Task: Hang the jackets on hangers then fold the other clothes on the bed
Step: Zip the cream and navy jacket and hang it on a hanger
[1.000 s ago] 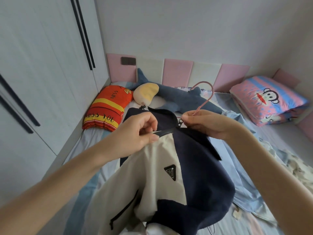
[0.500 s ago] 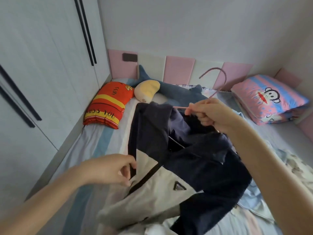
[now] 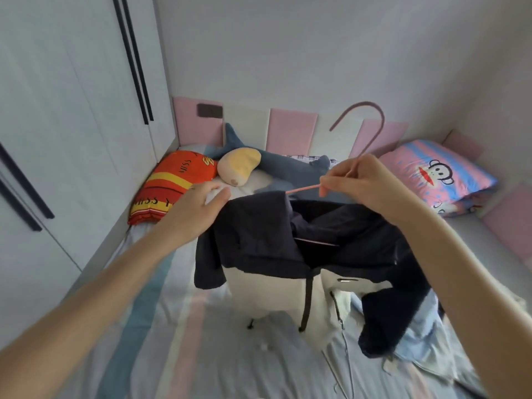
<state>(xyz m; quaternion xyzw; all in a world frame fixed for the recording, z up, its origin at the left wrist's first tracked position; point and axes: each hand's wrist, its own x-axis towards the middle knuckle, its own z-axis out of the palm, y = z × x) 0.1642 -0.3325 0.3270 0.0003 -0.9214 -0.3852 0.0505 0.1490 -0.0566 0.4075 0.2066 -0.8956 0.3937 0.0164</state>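
Head view: At centre frame, a person holds a navy-and-white jacket point(image 3: 259, 240) above a striped bed point(image 3: 161, 341). The right hand point(image 3: 359, 182) has its grip pinched on the neck of a pink hanger point(image 3: 371, 116), just below the hook. One pink arm of the hanger slips under the jacket's left shoulder. The left hand point(image 3: 198, 205), left of centre, reaches that shoulder with its grip spread and fingers loose; motion blur hides whether they touch the cloth. The jacket sags open, its white front and dark drawcord trailing to the mattress. To finish well, the left hand likely needs to draw the shoulder seam fully over the arm's end while the right holds the hanger level, then centre the collar at the neck so the weight does not tip to one side. A light blue garment point(image 3: 417, 341) and a wire hanger point(image 3: 342, 367) lie at lower right, awaiting attention.
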